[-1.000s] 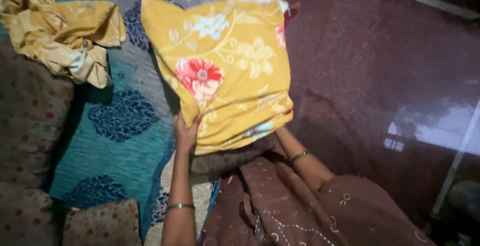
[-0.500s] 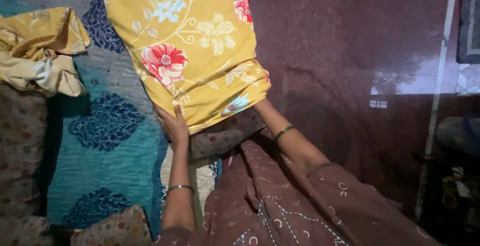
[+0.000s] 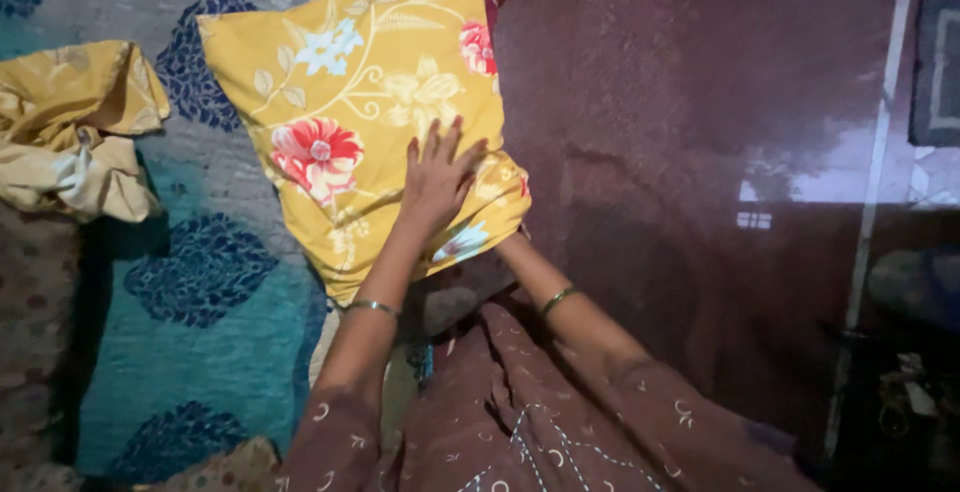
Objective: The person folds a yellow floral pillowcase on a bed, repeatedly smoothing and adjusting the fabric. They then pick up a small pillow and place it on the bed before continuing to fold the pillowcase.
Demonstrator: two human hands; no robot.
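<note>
Yellow floral pillow (image 3: 350, 122), likely soft and light, best taken at its near edge, lies at the bed's (image 3: 200, 352) right edge, left hand (image 3: 437, 177) flat and spread on it, right hand hidden beneath, grip impossible to tell.

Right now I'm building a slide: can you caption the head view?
Left hand pressed flat on a yellow floral pillow over a blue patterned bedspread; right hand hidden beneath it.
</note>
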